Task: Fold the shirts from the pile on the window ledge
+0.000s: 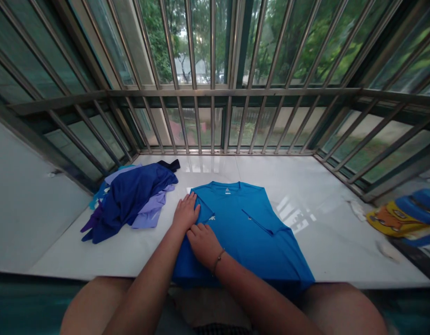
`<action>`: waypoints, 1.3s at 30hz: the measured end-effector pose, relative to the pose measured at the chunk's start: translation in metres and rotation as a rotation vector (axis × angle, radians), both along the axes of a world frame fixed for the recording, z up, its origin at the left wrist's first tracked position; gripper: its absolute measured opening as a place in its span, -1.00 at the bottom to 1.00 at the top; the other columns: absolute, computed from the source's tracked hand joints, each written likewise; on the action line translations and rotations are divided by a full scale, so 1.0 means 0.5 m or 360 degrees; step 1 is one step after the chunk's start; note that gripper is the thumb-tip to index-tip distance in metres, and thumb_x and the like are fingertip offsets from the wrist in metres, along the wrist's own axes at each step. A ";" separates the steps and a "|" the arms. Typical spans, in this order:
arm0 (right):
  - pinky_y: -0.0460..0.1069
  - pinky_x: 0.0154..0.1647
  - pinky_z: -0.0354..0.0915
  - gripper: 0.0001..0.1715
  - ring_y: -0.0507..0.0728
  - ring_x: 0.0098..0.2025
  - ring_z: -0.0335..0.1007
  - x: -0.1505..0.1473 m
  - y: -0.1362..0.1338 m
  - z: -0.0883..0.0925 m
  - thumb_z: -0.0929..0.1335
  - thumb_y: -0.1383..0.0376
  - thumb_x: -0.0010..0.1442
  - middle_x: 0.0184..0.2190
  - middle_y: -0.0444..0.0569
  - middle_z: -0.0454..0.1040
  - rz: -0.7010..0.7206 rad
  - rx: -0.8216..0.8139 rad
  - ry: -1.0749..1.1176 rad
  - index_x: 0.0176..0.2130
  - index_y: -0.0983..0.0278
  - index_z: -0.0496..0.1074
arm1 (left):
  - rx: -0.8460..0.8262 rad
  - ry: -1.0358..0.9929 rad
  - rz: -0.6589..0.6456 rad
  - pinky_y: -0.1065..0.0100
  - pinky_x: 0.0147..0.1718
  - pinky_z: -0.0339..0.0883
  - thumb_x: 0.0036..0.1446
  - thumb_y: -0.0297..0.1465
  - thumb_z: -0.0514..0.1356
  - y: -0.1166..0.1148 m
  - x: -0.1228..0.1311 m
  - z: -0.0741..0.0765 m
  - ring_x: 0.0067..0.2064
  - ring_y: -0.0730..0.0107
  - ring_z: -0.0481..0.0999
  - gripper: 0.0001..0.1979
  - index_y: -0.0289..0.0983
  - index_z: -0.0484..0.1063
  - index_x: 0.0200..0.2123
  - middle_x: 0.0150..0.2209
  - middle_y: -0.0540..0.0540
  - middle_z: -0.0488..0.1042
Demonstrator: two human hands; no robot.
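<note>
A blue T-shirt [236, 246] lies spread on the white ledge, collar toward the window, its lower edge reaching the ledge's front. Both short sleeves lie folded inward over the body, and small white logos show on the front. My left hand [186, 213] rests on the shirt's left edge near the shoulder, fingers stretched out and flat. Just below it, my right hand [204, 245], with a thin bracelet on the wrist, has its fingers curled at the same left edge, closed on the fabric. The fingertips of my right hand are partly hidden.
To the left lies a loose pile of clothes [134, 195] in dark blue, lilac, purple and teal. Metal window bars [232, 93] enclose the white ledge [333, 232] at the back and sides. A yellow and blue item [406, 216] sits at the far right.
</note>
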State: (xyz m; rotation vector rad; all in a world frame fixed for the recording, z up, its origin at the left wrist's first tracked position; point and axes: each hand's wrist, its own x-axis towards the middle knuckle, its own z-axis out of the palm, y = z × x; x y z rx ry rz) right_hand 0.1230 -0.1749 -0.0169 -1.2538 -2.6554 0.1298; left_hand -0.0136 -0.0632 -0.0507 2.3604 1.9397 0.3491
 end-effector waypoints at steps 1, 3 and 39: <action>0.14 0.01 0.33 -0.81 0.26 0.01 0.40 0.007 -0.004 0.004 0.29 0.30 0.54 -0.04 0.04 0.56 0.0001 -0.0012 0.0010 -0.03 0.23 0.50 | -0.0002 0.0026 0.0006 -0.17 0.52 0.04 0.52 -0.21 -0.02 -0.001 0.001 0.000 0.57 -0.04 0.17 -0.38 -0.28 0.22 0.53 0.57 -0.21 0.17; 0.13 0.04 0.32 -0.84 0.26 0.03 0.40 0.033 -0.010 0.017 0.33 0.24 0.52 -0.05 0.03 0.56 -0.0026 -0.0028 0.0027 -0.05 0.22 0.51 | -0.0018 0.0054 0.0017 -0.18 0.52 0.03 0.52 -0.16 -0.03 -0.001 0.002 0.002 0.58 -0.05 0.14 -0.35 -0.27 0.19 0.55 0.58 -0.20 0.13; 0.07 0.01 0.39 -0.63 0.25 0.07 0.56 0.165 0.166 0.044 0.33 0.06 0.53 0.07 0.17 0.59 -0.0888 -0.0279 -0.0045 0.09 0.26 0.50 | 0.0032 0.0108 -0.0020 0.01 0.14 0.43 0.44 -0.47 -0.01 0.083 0.000 0.073 0.15 -0.05 0.54 -0.62 -0.28 0.55 0.12 0.14 -0.35 0.55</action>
